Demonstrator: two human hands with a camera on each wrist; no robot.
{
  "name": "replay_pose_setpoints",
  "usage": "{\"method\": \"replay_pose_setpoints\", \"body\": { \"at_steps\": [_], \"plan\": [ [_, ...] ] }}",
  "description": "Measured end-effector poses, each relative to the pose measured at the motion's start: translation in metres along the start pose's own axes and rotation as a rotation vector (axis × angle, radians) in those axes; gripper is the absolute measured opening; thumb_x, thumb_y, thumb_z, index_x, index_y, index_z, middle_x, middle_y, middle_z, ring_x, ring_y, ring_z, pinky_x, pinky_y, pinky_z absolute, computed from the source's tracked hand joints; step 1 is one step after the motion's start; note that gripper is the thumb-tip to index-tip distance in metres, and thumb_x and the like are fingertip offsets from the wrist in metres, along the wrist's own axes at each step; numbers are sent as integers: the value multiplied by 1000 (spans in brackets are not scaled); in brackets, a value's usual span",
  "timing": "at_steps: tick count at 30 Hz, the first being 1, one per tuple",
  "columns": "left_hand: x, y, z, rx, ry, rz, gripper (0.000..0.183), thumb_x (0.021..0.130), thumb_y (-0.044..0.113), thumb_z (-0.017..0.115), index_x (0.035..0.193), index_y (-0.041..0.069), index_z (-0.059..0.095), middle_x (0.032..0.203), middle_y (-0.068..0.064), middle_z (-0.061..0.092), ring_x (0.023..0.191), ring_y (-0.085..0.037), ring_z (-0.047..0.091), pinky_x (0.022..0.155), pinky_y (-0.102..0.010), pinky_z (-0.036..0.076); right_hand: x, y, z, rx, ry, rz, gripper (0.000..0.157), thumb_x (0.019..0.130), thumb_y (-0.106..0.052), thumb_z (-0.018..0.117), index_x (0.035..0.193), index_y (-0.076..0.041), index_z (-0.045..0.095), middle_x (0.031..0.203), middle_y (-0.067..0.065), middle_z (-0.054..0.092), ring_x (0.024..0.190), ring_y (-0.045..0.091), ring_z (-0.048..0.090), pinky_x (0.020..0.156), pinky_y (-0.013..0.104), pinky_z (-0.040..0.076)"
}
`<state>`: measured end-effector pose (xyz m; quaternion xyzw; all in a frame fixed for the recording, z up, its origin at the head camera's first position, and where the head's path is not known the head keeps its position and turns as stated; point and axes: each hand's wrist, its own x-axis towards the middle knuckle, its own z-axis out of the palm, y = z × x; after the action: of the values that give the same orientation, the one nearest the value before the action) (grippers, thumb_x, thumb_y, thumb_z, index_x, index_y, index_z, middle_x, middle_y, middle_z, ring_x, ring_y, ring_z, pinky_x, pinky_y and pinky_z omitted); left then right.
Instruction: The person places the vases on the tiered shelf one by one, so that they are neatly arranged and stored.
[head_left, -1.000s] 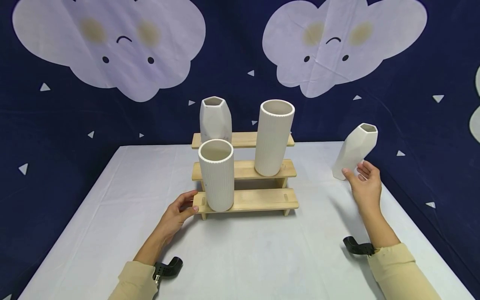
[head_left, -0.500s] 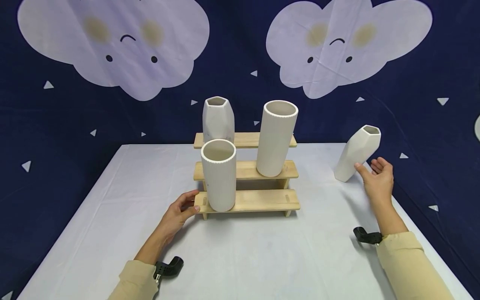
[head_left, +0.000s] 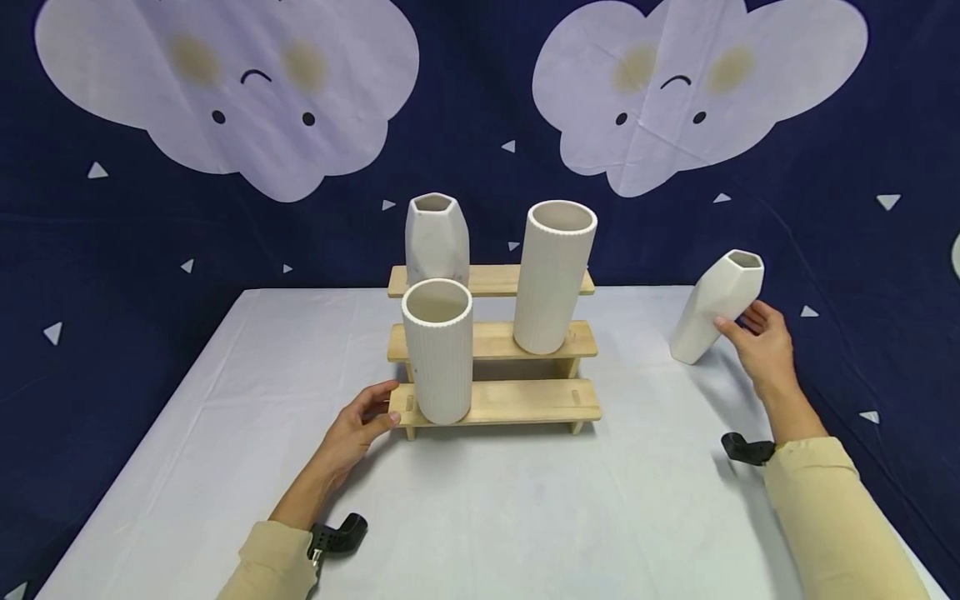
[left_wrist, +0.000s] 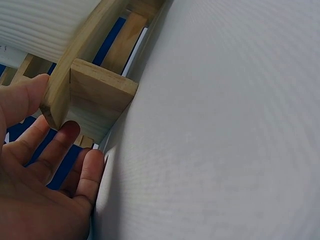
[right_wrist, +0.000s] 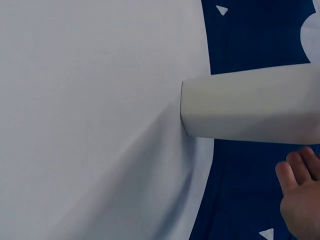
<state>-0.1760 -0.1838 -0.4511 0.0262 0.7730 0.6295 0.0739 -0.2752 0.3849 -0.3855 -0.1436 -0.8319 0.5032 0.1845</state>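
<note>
A faceted white vase (head_left: 716, 304) with an angular mouth stands upright at the table's right. My right hand (head_left: 765, 350) is at its right side, the thumb over the front. In the right wrist view, the visible fingertips (right_wrist: 300, 167) are just apart from the vase's wall; the thumb is out of view there. My left hand (head_left: 358, 425) pinches the left end of the lowest plank of a three-step wooden stand (head_left: 525, 402), thumb on top and fingers beneath. On the stand are a ribbed cylinder vase (head_left: 442, 358), a taller one (head_left: 551, 275) and a faceted vase (head_left: 437, 237).
A white cloth covers the table (head_left: 525, 508). Behind and at the right hangs a dark blue curtain (head_left: 472, 150) printed with clouds and small triangles. A black wrist mount (head_left: 341, 533) juts from my left wrist, another (head_left: 746, 450) from my right.
My right hand has moved right and slightly up along the faceted vase, its fingers first spreading away and then coming closer to it. The left hand keeps its hold on the stand.
</note>
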Motion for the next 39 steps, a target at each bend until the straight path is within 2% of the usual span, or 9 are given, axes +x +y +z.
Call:
{"method": "replay_pose_setpoints", "body": {
  "at_steps": [5, 11, 17, 23, 26, 29, 33, 36, 39],
  "plan": [
    [0, 1, 0, 0, -2, 2, 54, 90, 17, 63, 139, 16, 42, 132, -14, 48, 118, -26, 47, 91, -30, 41, 5, -2, -3, -3, -94, -11, 79, 89, -35, 63, 151, -12, 19, 155, 17, 25, 140, 21, 30, 114, 41, 27],
    [0, 1, 0, 8, -6, 1, 55, 90, 18, 63, 140, 15, 41, 133, -14, 47, 117, -25, 47, 90, -27, 42, 12, -1, -5, -11, -183, 8, 80, 90, -36, 61, 151, -8, 15, 155, 18, 24, 134, 14, 34, 115, 38, 27],
    [-1, 2, 0, 7, -4, 0, 53, 90, 17, 62, 140, 15, 42, 133, -15, 47, 118, -26, 47, 90, -27, 42, 18, -1, -5, -17, -209, 14, 82, 90, -36, 61, 150, -7, 15, 155, 19, 21, 136, 12, 33, 116, 40, 24],
    [-2, 2, 0, 2, -6, 5, 54, 90, 17, 62, 140, 14, 42, 133, -17, 47, 118, -28, 47, 90, -28, 41, 20, -2, -4, 6, -214, 15, 81, 91, -34, 61, 150, -6, 14, 156, 20, 18, 141, 18, 28, 117, 42, 21],
    [-1, 2, 0, 5, -6, 9, 54, 90, 17, 62, 140, 13, 41, 133, -16, 47, 116, -26, 47, 90, -28, 41, 20, -2, -2, 8, -198, 29, 81, 90, -34, 62, 151, -7, 14, 156, 19, 19, 141, 20, 28, 116, 41, 22],
    [-1, 1, 1, 5, -2, 8, 54, 90, 18, 63, 140, 14, 42, 133, -15, 47, 117, -26, 48, 90, -28, 42, 18, -2, -1, 1, -163, 43, 80, 90, -35, 62, 150, -6, 18, 155, 19, 24, 136, 15, 35, 115, 39, 26],
    [-1, 1, 1, 4, -1, 5, 54, 90, 18, 63, 139, 15, 42, 132, -15, 48, 118, -27, 47, 90, -29, 42, 16, 0, 3, -1, -91, 41, 76, 88, -34, 65, 147, -6, 26, 147, 11, 40, 120, 3, 45, 102, 15, 36],
    [-1, 1, 1, 7, -1, 6, 53, 90, 18, 63, 139, 14, 42, 132, -15, 47, 117, -26, 47, 90, -28, 41, 13, 0, 6, 23, -30, 37, 73, 86, -31, 68, 144, -6, 32, 124, -4, 53, 106, -2, 47, 83, 6, 38],
    [-2, 2, 1, 3, -3, 8, 53, 91, 17, 62, 140, 13, 42, 133, -16, 47, 117, -26, 47, 90, -27, 42, 10, -2, 9, 58, 27, 39, 70, 83, -27, 71, 140, -5, 37, 101, -19, 50, 94, -5, 47, 77, 6, 38]
  ]
}}
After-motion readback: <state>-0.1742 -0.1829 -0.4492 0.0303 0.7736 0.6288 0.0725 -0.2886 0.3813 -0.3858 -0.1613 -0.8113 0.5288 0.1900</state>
